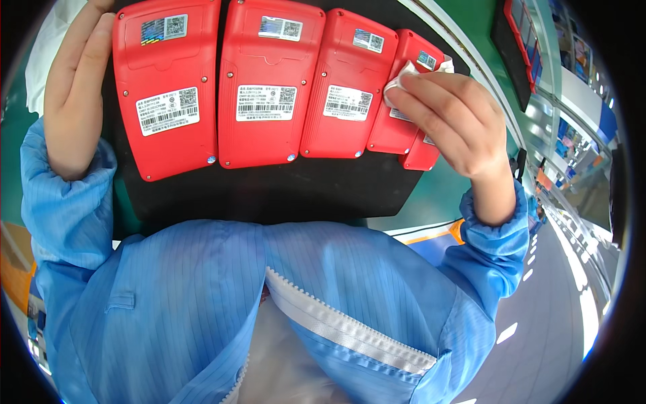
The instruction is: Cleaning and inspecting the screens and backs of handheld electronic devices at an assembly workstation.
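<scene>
Several red handheld devices [268,64] lie in a row, backs up, each with a white barcode label and a small shiny sticker. They rest on a black mat [282,195]. Along the outer side of the leftmost device [165,71] is my left hand [77,94], its fingers stretched out straight. At the right end of the row my right hand [457,121] presses a crumpled white cloth [397,79] onto a device [393,138], partly covering its label. One more red device [422,156] is mostly hidden beneath that hand.
A green work surface [464,15] surrounds the mat, with a pale curved edge on the right. Beyond it, another black tray [509,50] carries red items. White fabric [47,57] shows at the far left. A grey floor [538,330] with white marks lies lower right.
</scene>
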Motion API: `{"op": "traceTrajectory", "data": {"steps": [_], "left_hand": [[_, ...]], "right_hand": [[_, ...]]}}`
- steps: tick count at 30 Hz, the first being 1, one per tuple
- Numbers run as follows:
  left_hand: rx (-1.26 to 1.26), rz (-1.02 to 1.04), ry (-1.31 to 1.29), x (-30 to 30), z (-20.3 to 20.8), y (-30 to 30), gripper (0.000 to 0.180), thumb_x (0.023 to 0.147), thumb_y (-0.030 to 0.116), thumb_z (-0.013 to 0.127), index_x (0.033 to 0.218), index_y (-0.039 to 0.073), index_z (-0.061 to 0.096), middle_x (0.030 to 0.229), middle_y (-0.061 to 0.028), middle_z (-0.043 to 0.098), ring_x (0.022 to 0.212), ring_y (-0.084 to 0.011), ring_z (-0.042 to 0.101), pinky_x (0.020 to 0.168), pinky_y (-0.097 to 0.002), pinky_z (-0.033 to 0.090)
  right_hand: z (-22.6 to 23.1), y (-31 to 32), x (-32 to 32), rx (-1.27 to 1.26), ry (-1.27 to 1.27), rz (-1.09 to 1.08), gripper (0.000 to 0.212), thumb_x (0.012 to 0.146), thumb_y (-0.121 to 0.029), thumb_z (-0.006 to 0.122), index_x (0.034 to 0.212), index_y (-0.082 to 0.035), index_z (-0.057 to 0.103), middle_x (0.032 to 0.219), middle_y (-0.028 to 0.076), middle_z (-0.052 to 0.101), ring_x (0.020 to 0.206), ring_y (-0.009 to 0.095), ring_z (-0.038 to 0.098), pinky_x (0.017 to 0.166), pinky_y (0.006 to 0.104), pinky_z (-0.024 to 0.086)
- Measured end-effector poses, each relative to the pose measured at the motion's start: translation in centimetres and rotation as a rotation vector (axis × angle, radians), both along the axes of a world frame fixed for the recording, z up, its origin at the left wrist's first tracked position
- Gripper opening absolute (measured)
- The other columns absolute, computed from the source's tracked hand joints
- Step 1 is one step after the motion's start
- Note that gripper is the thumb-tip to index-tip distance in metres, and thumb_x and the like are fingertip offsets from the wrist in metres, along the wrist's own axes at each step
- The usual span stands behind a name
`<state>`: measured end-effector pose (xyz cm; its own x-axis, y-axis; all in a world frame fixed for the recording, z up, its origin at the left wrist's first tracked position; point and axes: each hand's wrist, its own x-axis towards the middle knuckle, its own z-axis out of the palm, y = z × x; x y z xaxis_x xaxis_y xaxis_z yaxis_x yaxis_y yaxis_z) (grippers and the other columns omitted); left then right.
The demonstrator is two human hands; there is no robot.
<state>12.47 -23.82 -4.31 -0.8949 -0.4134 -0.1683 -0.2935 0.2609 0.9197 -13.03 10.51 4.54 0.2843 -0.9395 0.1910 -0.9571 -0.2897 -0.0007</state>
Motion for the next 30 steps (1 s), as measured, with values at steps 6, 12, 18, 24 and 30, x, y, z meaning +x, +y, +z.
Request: {"op": "traceTrajectory", "data": {"steps": [6, 12, 18, 24, 30], "left_hand": [[0.007, -0.030, 0.003, -0.6, -0.2, 0.9, 0.058, 0.106, 0.046, 0.044, 0.147, 0.005, 0.044, 0.125, -0.0134, 0.067, 0.105, -0.0180, 0.071, 0.088, -0.0325, 0.060], [-0.030, -0.114, -0.044, -0.8, 2.1, 0.8, 0.058, 0.106, 0.045, 0.043, 0.147, 0.005, 0.044, 0.126, -0.0140, 0.067, 0.104, -0.0184, 0.071, 0.089, -0.0328, 0.060], [-0.065, 0.039, -0.016, 0.4, -0.2, -0.2, 0.058, 0.106, 0.045, 0.043, 0.148, 0.005, 0.044, 0.127, -0.0140, 0.066, 0.106, -0.0186, 0.071, 0.089, -0.0330, 0.060], [-0.049, -0.002, 0.007, 0.2, -0.1, -0.2, 0.057, 0.106, 0.045, 0.043, 0.147, 0.005, 0.045, 0.126, -0.0135, 0.067, 0.105, -0.0182, 0.071, 0.089, -0.0327, 0.060], [-0.015, -0.021, -0.005, 0.3, -0.1, -0.3, 0.057, 0.107, 0.045, 0.043, 0.147, 0.005, 0.044, 0.126, -0.0135, 0.067, 0.104, -0.0181, 0.072, 0.089, -0.0327, 0.060]], "right_hand": [[-1.0, -1.1, 1.2, -0.093, -0.121, -0.017, 0.036, 0.067, -0.012, 0.069, 0.102, -0.002, 0.074, 0.102, 0.009, 0.069, 0.093, 0.023, 0.068, 0.075, 0.0320, 0.058], [0.5, -1.5, 0.5, 0.059, -0.035, 0.008, 0.034, 0.068, -0.012, 0.069, 0.101, -0.003, 0.073, 0.102, 0.009, 0.067, 0.095, 0.024, 0.067, 0.076, 0.0331, 0.058], [-0.5, -2.7, 2.1, 0.006, -0.124, -0.001, 0.042, 0.064, -0.011, 0.070, 0.105, 0.001, 0.074, 0.102, 0.013, 0.069, 0.088, 0.026, 0.067, 0.073, 0.0333, 0.057], [0.2, -0.3, 0.2, 0.020, -0.034, -0.060, 0.038, 0.068, -0.013, 0.069, 0.104, -0.001, 0.073, 0.102, 0.009, 0.067, 0.090, 0.023, 0.066, 0.074, 0.0330, 0.057], [-0.5, -1.9, 1.7, -0.020, -0.114, -0.053, 0.039, 0.068, -0.013, 0.068, 0.105, -0.001, 0.073, 0.103, 0.009, 0.068, 0.091, 0.024, 0.067, 0.076, 0.0346, 0.057]]}}
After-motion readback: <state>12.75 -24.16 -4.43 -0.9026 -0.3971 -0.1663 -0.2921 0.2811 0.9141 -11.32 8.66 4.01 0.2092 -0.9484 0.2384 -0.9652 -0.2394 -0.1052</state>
